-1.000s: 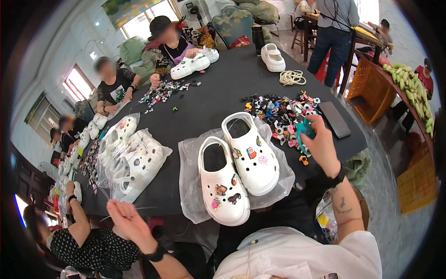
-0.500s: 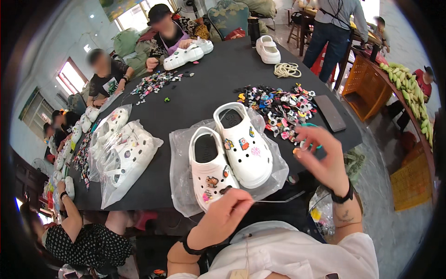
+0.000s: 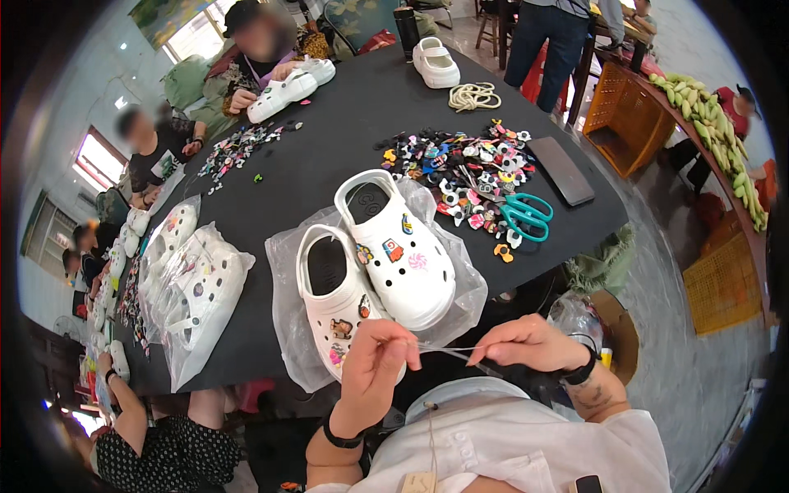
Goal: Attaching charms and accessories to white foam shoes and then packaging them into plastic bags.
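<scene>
Two white clogs with small colourful charms lie on a clear plastic bag (image 3: 283, 271) at the near edge of the black table (image 3: 345, 123): one clog (image 3: 337, 296) on the left, the other (image 3: 399, 246) to its right. My left hand (image 3: 376, 370) and my right hand (image 3: 530, 343) are close to my chest, below the clogs. Both pinch the ends of a thin clear plastic strand (image 3: 448, 352) stretched between them. A pile of loose charms (image 3: 460, 168) and teal scissors (image 3: 526, 215) lie beyond my right hand.
A black phone (image 3: 560, 170) lies right of the charms. Bagged white clogs (image 3: 193, 287) sit at the left. A coil of rope (image 3: 474, 96) and another clog (image 3: 436, 62) lie at the far end. Several people sit along the left side; one stands at the back. Orange crates (image 3: 625, 115) stand at the right.
My right hand left the charm pile and came back to my chest. My left hand rose from my lap to meet it, and both now hold the clear strand.
</scene>
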### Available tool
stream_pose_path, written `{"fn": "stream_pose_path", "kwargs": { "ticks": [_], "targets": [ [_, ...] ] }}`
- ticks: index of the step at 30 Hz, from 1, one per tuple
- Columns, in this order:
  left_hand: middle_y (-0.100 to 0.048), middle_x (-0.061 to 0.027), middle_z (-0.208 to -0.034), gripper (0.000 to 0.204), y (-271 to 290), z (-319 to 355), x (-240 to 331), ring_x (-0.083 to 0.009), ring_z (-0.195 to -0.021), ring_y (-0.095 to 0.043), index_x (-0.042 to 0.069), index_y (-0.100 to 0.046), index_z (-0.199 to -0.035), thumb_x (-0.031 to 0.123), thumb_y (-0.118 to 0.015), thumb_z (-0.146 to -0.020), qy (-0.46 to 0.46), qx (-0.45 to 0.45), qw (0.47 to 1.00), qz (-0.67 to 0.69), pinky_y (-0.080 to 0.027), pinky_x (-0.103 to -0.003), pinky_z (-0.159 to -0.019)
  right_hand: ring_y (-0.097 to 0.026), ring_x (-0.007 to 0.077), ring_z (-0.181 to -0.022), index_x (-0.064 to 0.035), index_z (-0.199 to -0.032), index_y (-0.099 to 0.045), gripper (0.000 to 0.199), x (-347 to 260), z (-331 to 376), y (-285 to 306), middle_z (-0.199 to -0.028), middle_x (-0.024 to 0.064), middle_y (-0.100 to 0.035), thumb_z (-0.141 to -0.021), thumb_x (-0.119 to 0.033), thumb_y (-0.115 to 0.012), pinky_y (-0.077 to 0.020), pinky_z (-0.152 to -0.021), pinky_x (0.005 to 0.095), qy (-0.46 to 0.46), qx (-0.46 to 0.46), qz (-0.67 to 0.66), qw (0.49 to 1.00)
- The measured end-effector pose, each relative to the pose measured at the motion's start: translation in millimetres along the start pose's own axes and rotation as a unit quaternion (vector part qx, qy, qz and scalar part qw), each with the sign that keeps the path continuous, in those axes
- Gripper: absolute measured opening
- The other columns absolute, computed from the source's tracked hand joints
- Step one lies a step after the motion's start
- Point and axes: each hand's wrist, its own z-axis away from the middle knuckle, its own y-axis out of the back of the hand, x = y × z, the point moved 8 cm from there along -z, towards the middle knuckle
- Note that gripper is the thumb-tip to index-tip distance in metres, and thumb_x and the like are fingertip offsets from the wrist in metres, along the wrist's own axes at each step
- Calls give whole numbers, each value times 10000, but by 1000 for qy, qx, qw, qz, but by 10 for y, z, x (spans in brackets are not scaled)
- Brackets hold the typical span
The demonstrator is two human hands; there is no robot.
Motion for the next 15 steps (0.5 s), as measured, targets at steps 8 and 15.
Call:
{"fn": "stream_pose_path", "kwargs": {
  "ticks": [8, 15],
  "targets": [
    [-628, -94, -1217, 638, 95, 299, 149, -304, -1154, -585, 76, -654, -1151, 250, -892, -585, -110, -96, 863, -483, -408, -478, -1001, -426, 35, -605, 0, -1138, -616, 249, 707, 1360, 1520, -648, -64, -473, -1027, -178, -482, -364, -584, 229, 113, 515, -54, 848],
    [-584, -78, -1302, 606, 430, 651, -83, -304, -1246, -523, 136, -679, -1117, 305, -896, -576, -105, -44, 808, -578, -303, -537, -1072, -656, 194, -902, 54, -1091, -654, 311, 2570, 3168, 2343, -959, 100, -711, -1007, -215, -523, -504, -797, 325, -116, 696, 238, 668]
  ]
}}
